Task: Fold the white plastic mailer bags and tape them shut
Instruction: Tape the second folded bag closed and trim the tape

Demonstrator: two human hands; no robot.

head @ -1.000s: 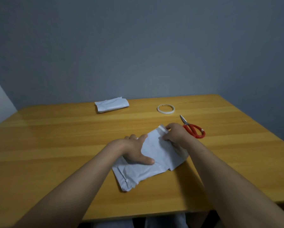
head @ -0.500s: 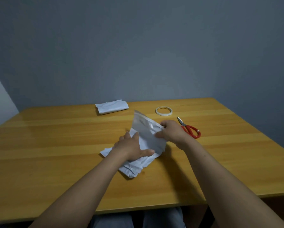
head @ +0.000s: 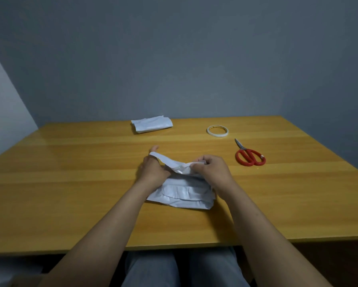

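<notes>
A crumpled white mailer bag lies on the wooden table in front of me, its far flap lifted off the surface. My left hand holds the flap's left end, thumb and fingers round the plastic. My right hand pinches the flap's right end between thumb and fingers. A second white bag, folded flat, lies near the table's back edge. The roll of tape lies flat at the back right.
Red-handled scissors lie shut to the right of my right hand, blades pointing away. A grey wall stands right behind the table. My knees show below the near table edge.
The bag has been turned square to me and pulled nearer. Its flap, raised high half a second ago, is now lower and held at both ends. My left hand went from pressing the bag to gripping the flap.
</notes>
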